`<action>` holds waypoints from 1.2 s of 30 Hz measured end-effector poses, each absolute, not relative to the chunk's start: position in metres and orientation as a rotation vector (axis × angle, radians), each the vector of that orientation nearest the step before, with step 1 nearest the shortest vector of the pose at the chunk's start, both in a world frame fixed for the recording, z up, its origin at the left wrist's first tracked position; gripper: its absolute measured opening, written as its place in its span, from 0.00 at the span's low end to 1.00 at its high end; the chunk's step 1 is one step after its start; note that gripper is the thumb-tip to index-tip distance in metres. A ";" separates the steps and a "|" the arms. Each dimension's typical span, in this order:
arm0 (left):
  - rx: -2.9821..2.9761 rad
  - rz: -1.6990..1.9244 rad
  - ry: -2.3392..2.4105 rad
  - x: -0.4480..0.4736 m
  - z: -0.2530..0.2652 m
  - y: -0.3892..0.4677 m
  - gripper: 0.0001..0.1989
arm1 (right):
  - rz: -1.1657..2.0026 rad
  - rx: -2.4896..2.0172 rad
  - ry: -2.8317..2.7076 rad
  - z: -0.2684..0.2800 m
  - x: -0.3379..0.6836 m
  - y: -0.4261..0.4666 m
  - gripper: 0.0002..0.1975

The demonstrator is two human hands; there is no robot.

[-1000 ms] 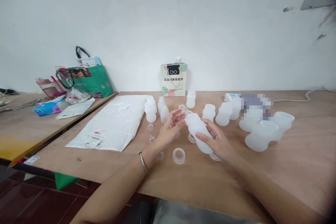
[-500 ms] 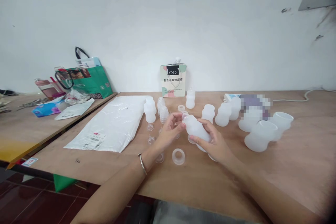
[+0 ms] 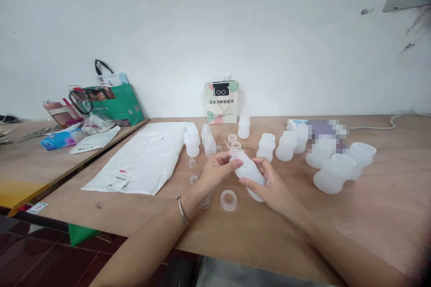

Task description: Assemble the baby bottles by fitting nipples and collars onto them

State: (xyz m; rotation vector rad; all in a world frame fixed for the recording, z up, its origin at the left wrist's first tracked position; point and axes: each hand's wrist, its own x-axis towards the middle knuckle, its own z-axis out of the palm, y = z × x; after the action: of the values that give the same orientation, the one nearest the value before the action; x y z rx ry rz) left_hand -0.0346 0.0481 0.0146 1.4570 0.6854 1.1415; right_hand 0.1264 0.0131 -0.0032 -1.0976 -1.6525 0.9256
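My right hand [image 3: 271, 184] is wrapped around the body of a frosted white baby bottle [image 3: 249, 175], which tilts with its mouth up and to the left. At that mouth, the fingers of my left hand [image 3: 220, 168] pinch a clear bottle nipple [image 3: 233, 154], partly hidden by the fingertips. A clear screw ring [image 3: 229, 200] lies on the table just below my hands. Behind them is another ring [image 3: 236, 145]. Several clear nipples, one of them a nipple [image 3: 194, 180], lie left of my left hand.
Several open bottles, such as a bottle [image 3: 334, 174], stand on the right of the wooden table [image 3: 269, 237]. An assembled bottle [image 3: 244, 125] stands by a paper bag [image 3: 221, 103] at the wall. Clear caps [image 3: 209, 144] and a white plastic mailer [image 3: 144, 154] are left of centre.
The bottle in my hands has turned slightly, its base swinging down. My left thumb now presses at the bottle's mouth, and a thin clear tip shows above those fingers.
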 end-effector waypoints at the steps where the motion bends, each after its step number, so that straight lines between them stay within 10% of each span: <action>1: 1.459 1.147 0.693 -0.035 0.015 0.047 0.16 | 0.972 -1.073 -1.662 -0.003 0.127 0.013 0.19; 12: 1.526 1.147 0.652 -0.036 0.012 0.046 0.23 | 1.475 -0.878 -1.459 0.006 0.118 0.004 0.20; 36: 2.651 0.725 1.207 -0.052 0.011 0.061 0.12 | 1.062 -1.004 -1.091 0.001 0.137 0.028 0.20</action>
State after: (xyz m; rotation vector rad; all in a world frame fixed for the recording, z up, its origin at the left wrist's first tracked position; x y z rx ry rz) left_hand -0.0515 0.0611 0.0114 2.6509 1.2072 0.7249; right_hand 0.1370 0.0276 0.0008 -1.0043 -1.0914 1.0620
